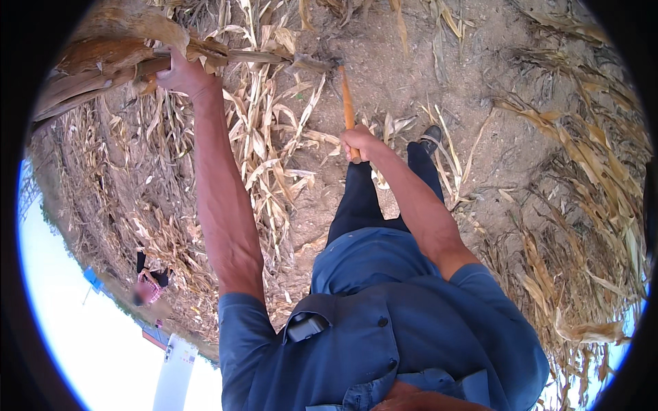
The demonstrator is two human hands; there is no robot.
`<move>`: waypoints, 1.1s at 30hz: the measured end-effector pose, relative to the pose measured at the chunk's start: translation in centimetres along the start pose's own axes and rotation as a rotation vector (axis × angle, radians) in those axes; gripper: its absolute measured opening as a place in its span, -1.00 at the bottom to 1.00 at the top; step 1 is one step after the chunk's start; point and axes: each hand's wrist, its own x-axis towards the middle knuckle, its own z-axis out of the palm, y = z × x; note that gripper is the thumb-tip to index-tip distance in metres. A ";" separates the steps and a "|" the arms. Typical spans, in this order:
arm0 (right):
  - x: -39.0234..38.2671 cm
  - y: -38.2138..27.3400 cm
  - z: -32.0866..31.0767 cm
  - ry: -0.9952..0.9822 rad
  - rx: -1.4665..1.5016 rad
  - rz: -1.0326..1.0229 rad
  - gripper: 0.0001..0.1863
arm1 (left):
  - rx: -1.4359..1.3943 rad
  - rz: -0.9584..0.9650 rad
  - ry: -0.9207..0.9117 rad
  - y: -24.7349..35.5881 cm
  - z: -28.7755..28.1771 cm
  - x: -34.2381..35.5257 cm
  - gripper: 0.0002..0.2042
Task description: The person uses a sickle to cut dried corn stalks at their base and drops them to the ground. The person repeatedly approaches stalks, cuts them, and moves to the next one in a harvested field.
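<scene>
My left hand [186,77] is closed around dry corn stalks [257,57], with brown leaves bunched beside it at the upper left. The stalk in that grip runs rightward to its base near the soil. In my right hand [360,142] is the lower part of an orange wooden handle [347,103], fingers wrapped round it. The handle's far end reaches the ground by the stalk base; the tool's head there is too indistinct to name its kind. That end appears close to the stalk, but I cannot tell whether it touches.
Dry fallen stalks and leaves [264,137] lie in a row on the brown soil [493,130]. More dry corn [582,164] stands or leans at the right. My shoe [430,139] is beside loose stalks. Another person [151,286] is far off at the lower left.
</scene>
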 end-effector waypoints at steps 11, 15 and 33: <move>-7.7 -0.4 -4.5 -0.134 0.267 -0.027 -0.84 | -0.166 -0.023 0.382 8.2 -5.3 -14.1 -0.70; -17.5 7.7 -9.7 -0.095 0.014 -0.066 -0.93 | -0.815 -0.234 -0.241 8.2 -27.0 -17.0 -0.70; -13.3 7.6 -19.6 0.166 0.218 -0.153 -0.87 | 1.455 -0.314 0.120 30.8 -31.3 -22.7 -0.75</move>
